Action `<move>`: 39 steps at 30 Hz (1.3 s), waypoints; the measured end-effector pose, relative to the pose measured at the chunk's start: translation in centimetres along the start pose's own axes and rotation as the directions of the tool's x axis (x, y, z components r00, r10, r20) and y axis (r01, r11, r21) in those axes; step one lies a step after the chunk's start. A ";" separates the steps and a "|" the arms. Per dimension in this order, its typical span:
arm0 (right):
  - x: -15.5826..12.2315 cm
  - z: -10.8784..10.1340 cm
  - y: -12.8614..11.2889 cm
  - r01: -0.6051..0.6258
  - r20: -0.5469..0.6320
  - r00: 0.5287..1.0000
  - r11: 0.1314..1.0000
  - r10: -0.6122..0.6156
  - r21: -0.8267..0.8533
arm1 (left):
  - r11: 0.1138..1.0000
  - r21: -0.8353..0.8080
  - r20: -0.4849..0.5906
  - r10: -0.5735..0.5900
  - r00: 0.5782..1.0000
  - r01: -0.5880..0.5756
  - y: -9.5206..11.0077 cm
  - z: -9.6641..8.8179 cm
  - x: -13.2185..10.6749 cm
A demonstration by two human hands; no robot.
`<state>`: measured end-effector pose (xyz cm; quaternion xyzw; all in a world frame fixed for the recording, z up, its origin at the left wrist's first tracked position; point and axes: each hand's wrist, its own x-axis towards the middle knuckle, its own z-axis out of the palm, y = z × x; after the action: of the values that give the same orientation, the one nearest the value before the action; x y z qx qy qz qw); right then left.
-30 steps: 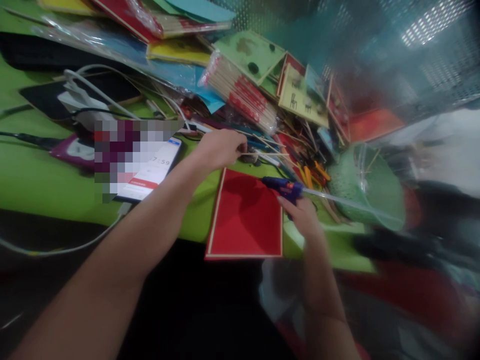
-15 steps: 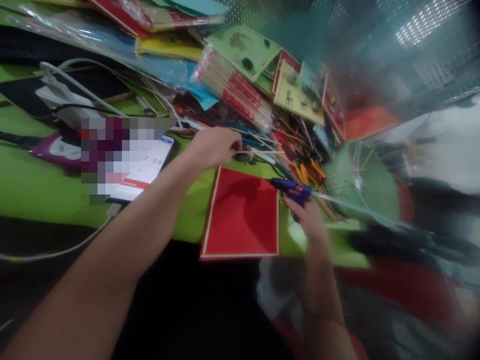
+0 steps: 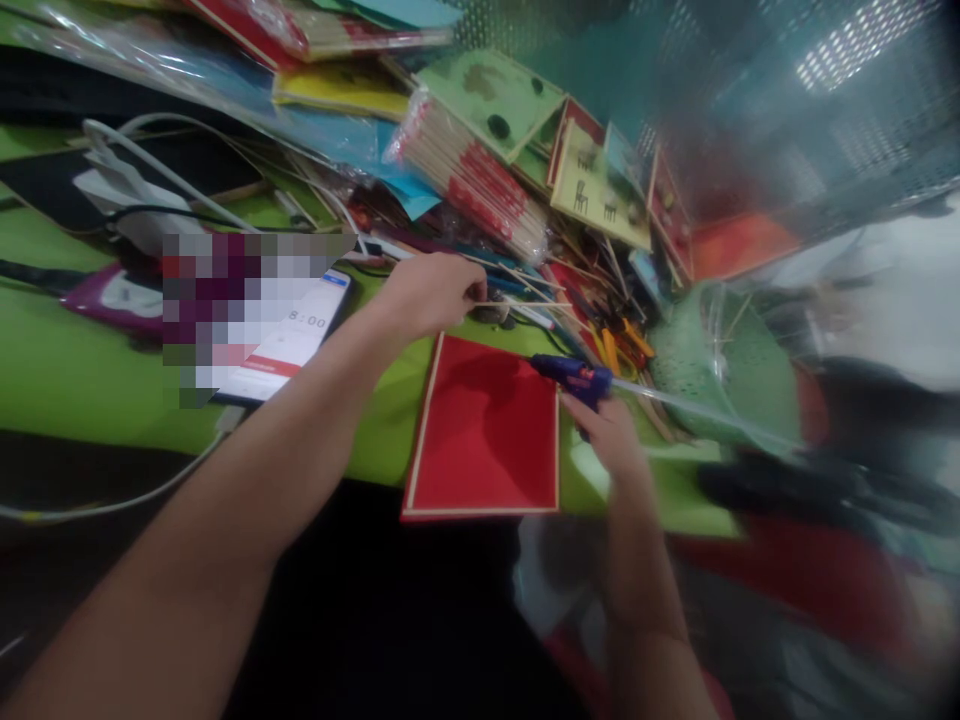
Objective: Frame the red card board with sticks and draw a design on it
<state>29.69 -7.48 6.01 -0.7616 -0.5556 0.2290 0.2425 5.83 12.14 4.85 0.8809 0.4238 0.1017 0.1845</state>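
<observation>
A red board [image 3: 487, 430] with a pale wooden edge lies on the green table [image 3: 67, 370] near its front edge. My left hand [image 3: 431, 292] is closed just beyond the board's far edge, pinching a thin wooden stick [image 3: 525, 303] that points right. My right hand [image 3: 611, 435] grips a blue glue gun [image 3: 576, 376] at the board's right edge, nozzle pointing left over the board's far right corner, with a clear glue stick trailing right.
A phone [image 3: 289, 340] showing a timer lies left of the board, with white cables [image 3: 150, 165] behind. Stacked coloured boards and stick bundles [image 3: 469, 180] crowd the back. A green basket [image 3: 720, 365] stands at the right, with orange-handled tools [image 3: 619, 350] beside it.
The glue gun has edged left toward the board's corner. The left hand keeps its pinch on the stick. The phone timer has gone from 7:59 to 8:00.
</observation>
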 end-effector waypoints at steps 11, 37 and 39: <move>-0.5 -1.1 0.9 -0.053 -0.010 0.999 0.999 0.053 -0.006 | 1.000 -0.015 0.015 -0.008 1.000 0.009 0.2 -0.3 -0.1; -0.8 -1.6 1.2 -0.069 -0.033 0.997 0.998 0.069 0.007 | 1.000 0.001 0.067 0.003 0.998 -0.003 -0.2 -0.4 0.2; -0.7 -1.3 1.0 -0.048 -0.018 0.999 0.999 0.049 0.019 | 1.000 -0.006 0.078 0.000 0.997 0.001 -0.2 -0.4 0.2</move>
<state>31.03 -8.55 6.51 -0.7747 -0.5325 0.2328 0.2492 5.69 12.54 5.15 0.8835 0.4162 0.0684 0.2037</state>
